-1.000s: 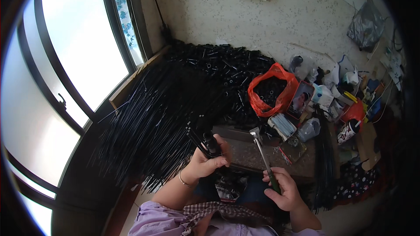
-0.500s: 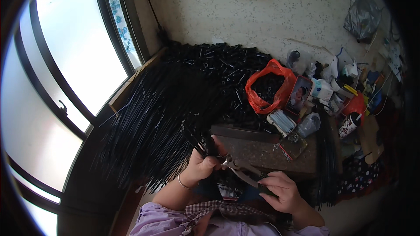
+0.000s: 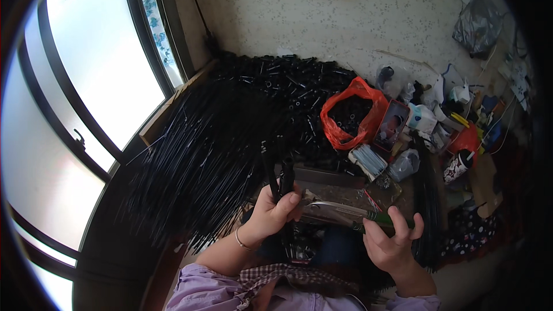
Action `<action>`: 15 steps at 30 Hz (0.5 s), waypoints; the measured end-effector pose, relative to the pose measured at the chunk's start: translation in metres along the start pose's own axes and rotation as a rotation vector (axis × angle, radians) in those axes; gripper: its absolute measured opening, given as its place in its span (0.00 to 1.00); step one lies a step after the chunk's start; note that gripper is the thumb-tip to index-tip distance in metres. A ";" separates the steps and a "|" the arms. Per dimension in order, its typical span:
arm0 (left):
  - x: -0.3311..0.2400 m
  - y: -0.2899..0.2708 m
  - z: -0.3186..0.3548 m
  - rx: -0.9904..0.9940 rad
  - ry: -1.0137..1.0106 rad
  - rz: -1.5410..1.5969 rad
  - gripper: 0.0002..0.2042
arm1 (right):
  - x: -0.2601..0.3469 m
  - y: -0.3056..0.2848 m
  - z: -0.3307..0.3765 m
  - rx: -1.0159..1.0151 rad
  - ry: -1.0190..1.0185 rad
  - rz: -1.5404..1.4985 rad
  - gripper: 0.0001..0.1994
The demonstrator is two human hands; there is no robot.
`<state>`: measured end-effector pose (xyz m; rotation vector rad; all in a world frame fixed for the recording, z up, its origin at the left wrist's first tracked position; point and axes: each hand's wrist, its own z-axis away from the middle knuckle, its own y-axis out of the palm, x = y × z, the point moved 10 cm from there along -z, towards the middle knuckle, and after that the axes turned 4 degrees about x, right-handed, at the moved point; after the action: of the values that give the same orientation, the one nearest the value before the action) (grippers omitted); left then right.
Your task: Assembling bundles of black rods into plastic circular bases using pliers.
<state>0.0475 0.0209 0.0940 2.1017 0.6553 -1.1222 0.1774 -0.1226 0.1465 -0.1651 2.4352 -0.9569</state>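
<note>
My left hand (image 3: 271, 213) is closed around an upright bundle of thin black rods (image 3: 269, 170) and a thicker black tube (image 3: 286, 175). Black lengths also hang below the fist. My right hand (image 3: 391, 247) has pliers (image 3: 340, 206) with green handles, its fingers loosely bent and partly spread around the grips. The jaws point left, at my left thumb and the bundle; what lies between them is too small to make out. Beyond both hands is a low dark work block (image 3: 325, 177). To the left lies a big heap of long thin black rods (image 3: 190, 178).
Short black tubular parts (image 3: 299, 83) are piled at the back by the wall. An orange-red plastic bag (image 3: 377, 106) holds more. Right of it are a phone (image 3: 393, 122), a box of pale sticks (image 3: 367, 161), a clear bag (image 3: 405, 165) and a patterned cup (image 3: 458, 166).
My right hand and the pliers have shifted right and its fingers have opened wider. My left hand has moved slightly right and up, turning the black bundle more upright.
</note>
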 end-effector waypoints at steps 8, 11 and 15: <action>-0.010 -0.009 0.000 -0.120 -0.004 -0.072 0.12 | -0.021 0.000 -0.017 0.030 0.115 -0.395 0.12; -0.019 -0.006 -0.005 -0.057 0.004 -0.125 0.13 | -0.001 0.074 0.012 0.334 0.344 -1.688 0.15; -0.011 0.015 -0.012 0.094 -0.020 -0.010 0.14 | 0.073 0.108 0.055 0.603 0.695 -2.821 0.21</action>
<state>0.0584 0.0187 0.1135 2.1652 0.6146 -1.1994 0.1498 -0.0969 0.0104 1.7372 -0.0220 1.1322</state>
